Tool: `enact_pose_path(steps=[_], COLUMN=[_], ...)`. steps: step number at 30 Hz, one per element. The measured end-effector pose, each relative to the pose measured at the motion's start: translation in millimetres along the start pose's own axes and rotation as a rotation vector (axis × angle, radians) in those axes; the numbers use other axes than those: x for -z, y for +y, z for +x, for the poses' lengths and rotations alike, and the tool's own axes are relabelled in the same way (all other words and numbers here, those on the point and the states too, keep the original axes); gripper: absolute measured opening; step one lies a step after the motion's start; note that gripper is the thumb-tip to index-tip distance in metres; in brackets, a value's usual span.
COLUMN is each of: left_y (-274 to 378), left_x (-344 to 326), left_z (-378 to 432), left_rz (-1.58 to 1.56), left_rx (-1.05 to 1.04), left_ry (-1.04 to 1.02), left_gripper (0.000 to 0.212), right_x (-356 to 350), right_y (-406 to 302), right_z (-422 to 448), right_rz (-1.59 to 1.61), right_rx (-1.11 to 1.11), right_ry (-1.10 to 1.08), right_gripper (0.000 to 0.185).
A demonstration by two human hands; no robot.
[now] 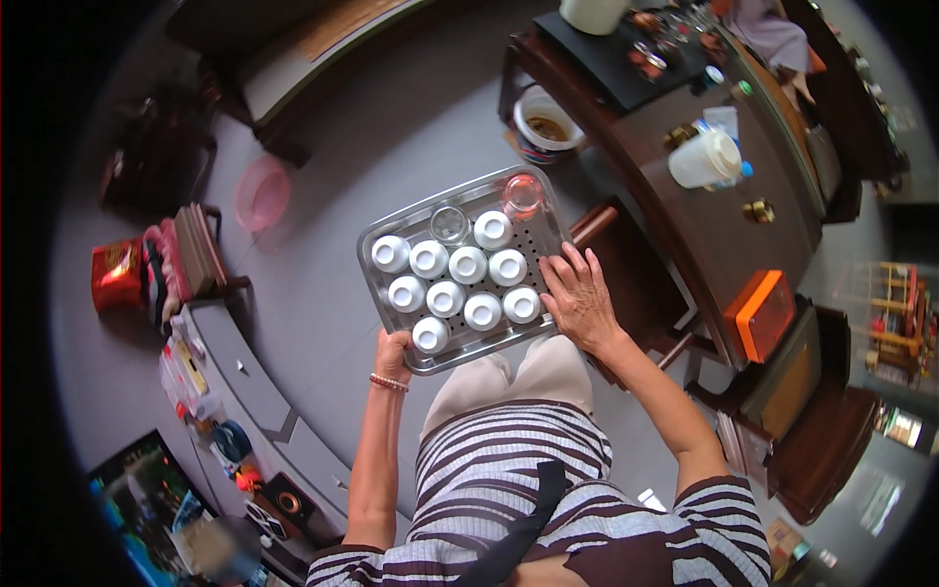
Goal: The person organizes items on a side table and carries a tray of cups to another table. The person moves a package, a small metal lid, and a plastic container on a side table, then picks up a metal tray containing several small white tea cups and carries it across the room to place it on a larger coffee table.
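A perforated metal tray is held in front of my body. On it several small white cups stand upside down in rows. A clear glass cup lies behind them, and a red-tinted glass sits in the far right corner. My left hand grips the tray's near left corner, thumb over the rim. At the right side, my right hand rests with its fingers over the rim beside the cups; the underside of the tray and the thumb are hidden.
Right of me a dark wooden table holds a plastic jug and an orange box. A bucket with brown liquid stands by its leg. A wooden stool is close by. A pink basin and a grey cabinet lie left.
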State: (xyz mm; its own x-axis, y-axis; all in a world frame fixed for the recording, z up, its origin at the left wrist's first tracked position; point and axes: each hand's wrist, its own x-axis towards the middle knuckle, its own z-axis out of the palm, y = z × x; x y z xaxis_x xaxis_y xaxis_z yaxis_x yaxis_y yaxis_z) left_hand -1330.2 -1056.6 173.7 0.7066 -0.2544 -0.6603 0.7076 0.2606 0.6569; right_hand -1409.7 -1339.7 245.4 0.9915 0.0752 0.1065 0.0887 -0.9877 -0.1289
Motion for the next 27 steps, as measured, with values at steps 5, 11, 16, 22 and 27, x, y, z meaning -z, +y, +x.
enact_pose_path(steps=[5, 11, 16, 22, 27], left_y=[2.6, 41.5, 58.8, 75.8, 100.7], left_x=[80.4, 87.9, 107.4, 118.3, 117.8], left_z=[7.1, 15.5, 44.0, 70.5, 80.0], left_rz=[-0.054, -0.218, -0.437, -0.596, -0.663], left_rx=[-0.039, -0.108, -0.080, -0.189, -0.208], left_ry=[0.033, 0.269, 0.331, 0.486, 0.562], left_gripper=[0.040, 0.031, 0.040, 0.028, 0.013], right_x=[-12.5, -9.9, -10.2, -13.0, -11.9], right_y=[-38.7, -39.9, -37.1, -55.1, -85.3], right_z=[44.3, 104.1, 157.5, 251.0, 328.5], right_rz=[0.006, 0.704, 0.641, 0.509, 0.257], right_rx=[0.137, 0.136, -0.049, 0.260, 0.547], right_ry=[-0.027, 0.088, 0.054, 0.050, -0.129], right_gripper=[0.045, 0.024, 0.016, 0.035, 0.065])
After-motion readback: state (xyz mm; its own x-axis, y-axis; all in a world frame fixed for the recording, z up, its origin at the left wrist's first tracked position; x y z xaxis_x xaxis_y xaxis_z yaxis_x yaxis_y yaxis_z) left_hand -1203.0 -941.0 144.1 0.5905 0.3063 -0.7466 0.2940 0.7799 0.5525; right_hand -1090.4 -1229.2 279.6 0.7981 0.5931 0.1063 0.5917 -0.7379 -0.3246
